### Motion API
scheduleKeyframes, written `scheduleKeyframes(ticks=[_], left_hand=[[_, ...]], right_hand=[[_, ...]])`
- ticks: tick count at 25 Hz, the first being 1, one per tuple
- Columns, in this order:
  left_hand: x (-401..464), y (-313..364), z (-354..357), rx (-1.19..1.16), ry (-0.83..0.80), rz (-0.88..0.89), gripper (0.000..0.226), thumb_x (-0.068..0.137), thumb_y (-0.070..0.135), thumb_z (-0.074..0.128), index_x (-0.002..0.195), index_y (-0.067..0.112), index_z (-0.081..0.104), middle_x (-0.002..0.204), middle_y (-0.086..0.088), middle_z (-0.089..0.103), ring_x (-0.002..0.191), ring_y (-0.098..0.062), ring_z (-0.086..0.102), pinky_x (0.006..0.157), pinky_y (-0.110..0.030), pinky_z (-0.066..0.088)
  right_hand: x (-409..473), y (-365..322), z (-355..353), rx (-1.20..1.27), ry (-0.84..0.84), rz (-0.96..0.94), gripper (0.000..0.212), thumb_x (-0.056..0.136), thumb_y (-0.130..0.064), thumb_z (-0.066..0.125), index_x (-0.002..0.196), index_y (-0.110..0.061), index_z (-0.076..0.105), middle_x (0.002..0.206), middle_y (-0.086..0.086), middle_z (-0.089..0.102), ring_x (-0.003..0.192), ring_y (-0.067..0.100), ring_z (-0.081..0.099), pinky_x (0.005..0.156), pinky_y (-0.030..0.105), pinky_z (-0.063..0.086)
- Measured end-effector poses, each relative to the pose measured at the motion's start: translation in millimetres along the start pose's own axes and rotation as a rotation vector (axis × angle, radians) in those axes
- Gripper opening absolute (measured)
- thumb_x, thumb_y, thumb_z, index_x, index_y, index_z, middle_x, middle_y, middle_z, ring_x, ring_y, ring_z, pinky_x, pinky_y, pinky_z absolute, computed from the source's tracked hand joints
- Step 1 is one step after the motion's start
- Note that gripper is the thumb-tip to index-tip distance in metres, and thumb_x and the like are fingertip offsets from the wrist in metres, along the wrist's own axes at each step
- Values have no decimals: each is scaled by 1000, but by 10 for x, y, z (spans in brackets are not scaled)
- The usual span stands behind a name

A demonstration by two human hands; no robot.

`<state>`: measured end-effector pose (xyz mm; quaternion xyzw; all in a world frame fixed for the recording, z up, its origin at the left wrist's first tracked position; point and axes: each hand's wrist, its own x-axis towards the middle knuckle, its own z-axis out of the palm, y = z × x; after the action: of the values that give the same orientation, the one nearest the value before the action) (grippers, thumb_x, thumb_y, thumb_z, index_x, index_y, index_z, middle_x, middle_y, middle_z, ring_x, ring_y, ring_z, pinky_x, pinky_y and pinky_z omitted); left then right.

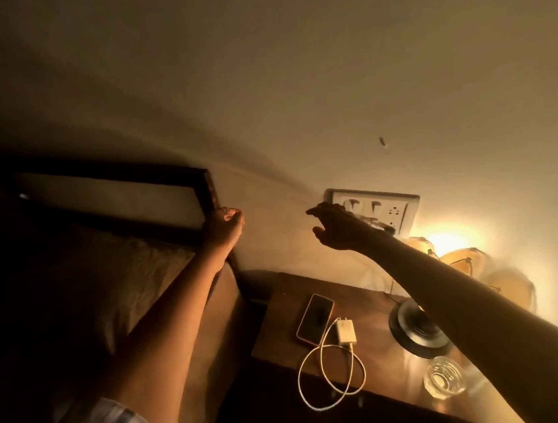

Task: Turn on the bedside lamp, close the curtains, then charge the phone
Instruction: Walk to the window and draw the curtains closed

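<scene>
White charger (pixel 346 331) below right grip (pixel 336 227)

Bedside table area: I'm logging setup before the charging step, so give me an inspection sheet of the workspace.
Surface: wooden bedside table.
Job's things: phone lies flat, screen dark; white charger beside it, unplugged; lamp lit.
Clutter: empty glass.
Hands: left hand fisted near the headboard, holding nothing visible; right hand open, raised before the switch panel.
Cables: white cable looped, overhanging the table's edge.
Surroundings: bed with pillow, plain wall; curtains not in view.
</scene>
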<state>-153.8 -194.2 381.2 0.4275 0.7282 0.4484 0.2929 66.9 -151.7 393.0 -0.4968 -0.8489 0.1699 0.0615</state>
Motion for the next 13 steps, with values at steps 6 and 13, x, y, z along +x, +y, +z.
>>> scheduleKeyframes(ticks=[6, 13], left_hand=[[-946, -243, -1152, 24, 256, -51, 27, 89, 20, 49, 109, 9, 63, 112, -14, 68, 102, -28, 64, 87, -37, 51], [-2262, -823, -2900, 23, 612, -179, 28, 91, 18, 50, 116, 10, 58, 118, -11, 63, 109, -27, 60, 84, -31, 47]], right_hand=[[-267, -1203, -10, -22, -1, -317, 48, 94, -21, 46, 140, -14, 38, 145, 10, 41, 134, 28, 38, 109, 41, 35], [-636, -3196, 412, -110, -68, -731, 45, 92, -19, 47, 136, -6, 45, 142, 14, 46, 133, 29, 39, 110, 40, 34]])
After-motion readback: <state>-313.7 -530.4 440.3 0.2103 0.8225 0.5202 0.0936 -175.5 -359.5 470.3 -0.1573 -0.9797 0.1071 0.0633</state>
